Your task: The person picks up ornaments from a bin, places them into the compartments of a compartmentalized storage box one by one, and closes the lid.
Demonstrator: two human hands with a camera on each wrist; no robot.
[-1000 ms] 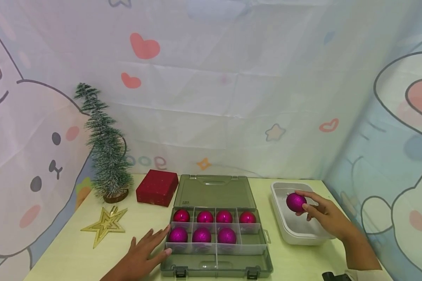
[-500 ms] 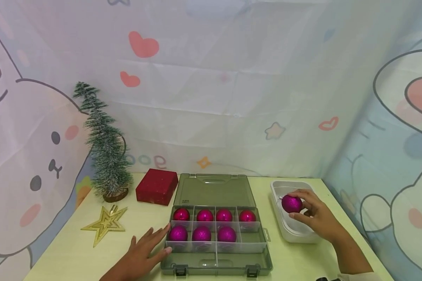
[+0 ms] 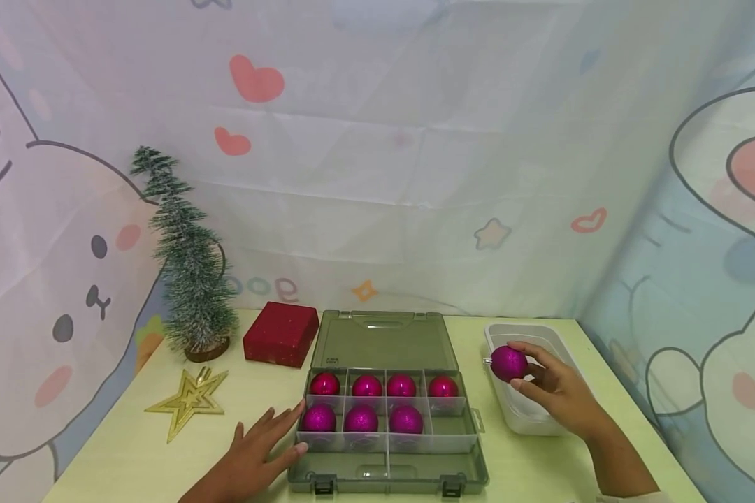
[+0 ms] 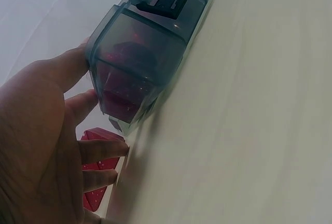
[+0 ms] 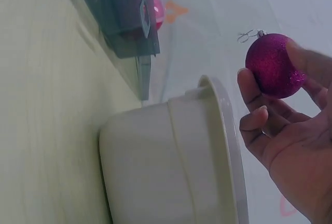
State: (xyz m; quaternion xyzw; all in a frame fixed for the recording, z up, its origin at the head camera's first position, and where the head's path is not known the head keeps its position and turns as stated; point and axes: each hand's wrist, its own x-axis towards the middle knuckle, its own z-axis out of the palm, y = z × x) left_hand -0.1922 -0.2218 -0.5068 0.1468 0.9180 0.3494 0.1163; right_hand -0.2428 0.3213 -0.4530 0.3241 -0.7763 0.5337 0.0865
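My right hand (image 3: pixel 556 391) pinches a glittery purple bauble (image 3: pixel 509 364) between thumb and fingers, over the left rim of the white tub (image 3: pixel 531 424). In the right wrist view the bauble (image 5: pixel 274 66) shows its silver cap and wire loop, above the level of the tub's rim. My left hand (image 3: pixel 252 457) touches the left side of the grey see-through divider box (image 3: pixel 377 342) with its fingers spread. Shiny magenta baubles (image 3: pixel 367 385) fill the box's back row. Glittery purple baubles (image 3: pixel 361 420) sit in three cells of the row before it; that row's right cell holds none.
A small frosted Christmas tree (image 3: pixel 191 279) stands at the back left, beside a dark red box (image 3: pixel 281 334). In front of the tree lies a gold star (image 3: pixel 189 403). A printed cloth (image 3: pixel 384 230) hangs behind the table (image 3: pixel 119 454).
My right hand has moved left with the purple bauble, from over the tub's middle to its left rim. The bauble's cap has turned to point left. My left hand stays at the box.
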